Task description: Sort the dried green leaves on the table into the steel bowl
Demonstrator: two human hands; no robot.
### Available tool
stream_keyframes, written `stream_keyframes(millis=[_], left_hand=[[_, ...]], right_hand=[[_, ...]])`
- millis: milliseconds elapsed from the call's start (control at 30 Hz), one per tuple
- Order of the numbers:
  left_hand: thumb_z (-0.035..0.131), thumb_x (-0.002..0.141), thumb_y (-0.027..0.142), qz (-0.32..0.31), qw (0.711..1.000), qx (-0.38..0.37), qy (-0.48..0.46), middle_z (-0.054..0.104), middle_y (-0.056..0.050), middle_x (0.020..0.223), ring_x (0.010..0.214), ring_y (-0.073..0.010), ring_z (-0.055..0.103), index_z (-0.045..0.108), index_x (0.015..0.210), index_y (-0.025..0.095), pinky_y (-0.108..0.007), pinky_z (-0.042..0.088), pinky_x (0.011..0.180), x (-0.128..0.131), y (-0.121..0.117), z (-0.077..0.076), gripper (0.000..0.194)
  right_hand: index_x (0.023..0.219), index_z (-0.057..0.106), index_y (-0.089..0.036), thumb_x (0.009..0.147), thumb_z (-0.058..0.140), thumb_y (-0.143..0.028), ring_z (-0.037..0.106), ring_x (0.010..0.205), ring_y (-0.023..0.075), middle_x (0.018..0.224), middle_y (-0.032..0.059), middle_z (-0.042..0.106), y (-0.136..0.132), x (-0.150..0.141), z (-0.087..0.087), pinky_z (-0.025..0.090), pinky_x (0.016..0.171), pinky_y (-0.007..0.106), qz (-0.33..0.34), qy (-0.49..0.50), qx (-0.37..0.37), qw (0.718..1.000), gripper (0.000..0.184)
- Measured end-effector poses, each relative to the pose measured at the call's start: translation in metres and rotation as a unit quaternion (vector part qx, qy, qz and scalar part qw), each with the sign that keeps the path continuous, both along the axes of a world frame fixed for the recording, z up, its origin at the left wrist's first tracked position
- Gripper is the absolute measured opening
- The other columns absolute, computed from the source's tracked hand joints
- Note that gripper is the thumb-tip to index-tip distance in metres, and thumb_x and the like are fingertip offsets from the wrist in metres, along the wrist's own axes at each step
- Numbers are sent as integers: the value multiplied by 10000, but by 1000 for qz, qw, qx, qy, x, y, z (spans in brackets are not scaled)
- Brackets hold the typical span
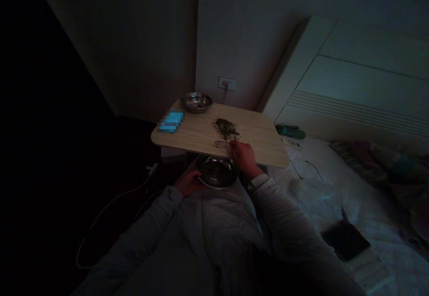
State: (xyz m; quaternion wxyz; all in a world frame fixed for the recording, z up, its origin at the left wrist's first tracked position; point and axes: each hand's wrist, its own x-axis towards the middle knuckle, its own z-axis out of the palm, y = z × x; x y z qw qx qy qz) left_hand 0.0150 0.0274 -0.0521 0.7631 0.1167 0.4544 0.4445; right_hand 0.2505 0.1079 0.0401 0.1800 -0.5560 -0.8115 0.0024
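My left hand (190,182) grips the rim of a shiny metal bowl (219,184), which rests on my lap under the near table edge. A few small bits seem to lie in it, but the dark makes this hard to tell. My right hand (244,155) is closed over the table's near edge, around a thin spoon-like tool (221,142) whose exact kind is unclear. Just beyond that tool, a loose pile of small green grains (226,128) spreads over the light wooden tabletop (264,137). Some grains lie scattered around the tool's tip.
A second metal bowl (196,103) stands at the table's far left corner, near a lit phone-like screen (171,121). Behind is a wall socket (227,83). The bed at right holds a green bottle (291,131), glasses (306,171) and a dark flat object (347,239). A white cable (110,206) trails at left.
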Motion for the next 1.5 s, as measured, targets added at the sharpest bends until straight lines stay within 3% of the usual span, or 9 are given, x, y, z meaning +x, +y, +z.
stream_keyframes(millis=[400, 567, 667, 767, 1000, 1167, 1500], left_hand=[[760, 707, 74, -4, 1000, 11, -2, 763, -13, 777, 723, -203, 747, 720, 973, 199, -343, 667, 756, 1, -1, -1, 297], [769, 699, 82, -11, 1000, 16, -8, 775, -29, 810, 758, -225, 763, 745, 1053, 201, -357, 662, 777, 0, 1, -6, 375], [764, 709, 84, -19, 1000, 15, -8, 793, -34, 850, 773, -228, 772, 747, 1141, 207, -363, 668, 790, 0, 2, -6, 450], [761, 708, 79, -19, 1000, 18, -6, 785, -20, 836, 759, -217, 766, 739, 1149, 208, -354, 671, 782, 0, 2, -4, 460], [737, 711, 58, -2, 1000, 7, 1, 787, -24, 845, 771, -216, 767, 725, 1092, 202, -357, 673, 791, 2, -1, 2, 408], [755, 707, 65, -7, 1000, 16, -10, 793, -16, 864, 775, -214, 769, 730, 1126, 208, -367, 673, 813, 0, 1, -2, 443], [743, 723, 40, 5, 1000, 0, 5, 776, -16, 816, 776, -221, 765, 728, 1008, 205, -381, 669, 843, 2, 0, 2, 330]], right_hand=[[1261, 770, -187, 1035, 543, -199, 775, 1027, 302, 1114, 169, 859, 14, 1, -3, 546, 969, 406, -13, 49, 11, 999, 321], [1178, 753, -225, 977, 549, -309, 758, 904, 283, 971, 105, 841, 5, 14, -4, 580, 848, 395, -25, 233, 12, 972, 298], [1085, 723, -234, 912, 569, -361, 704, 733, 240, 766, 25, 754, -6, 17, -7, 547, 714, 345, -41, 339, -28, 940, 263], [969, 683, -242, 848, 598, -358, 674, 676, 222, 697, -4, 702, -16, 13, -8, 520, 666, 325, -52, 383, -72, 919, 188], [917, 664, -250, 837, 620, -316, 664, 657, 213, 678, -8, 698, -20, 1, -11, 495, 656, 310, -58, 350, -76, 932, 113], [940, 674, -244, 853, 619, -332, 664, 667, 221, 682, 2, 703, -15, 16, -14, 492, 668, 318, -85, 328, -53, 939, 135], [901, 631, -257, 820, 653, -409, 669, 673, 239, 690, 9, 697, -4, 47, -13, 487, 688, 351, -145, 369, -40, 917, 174]])
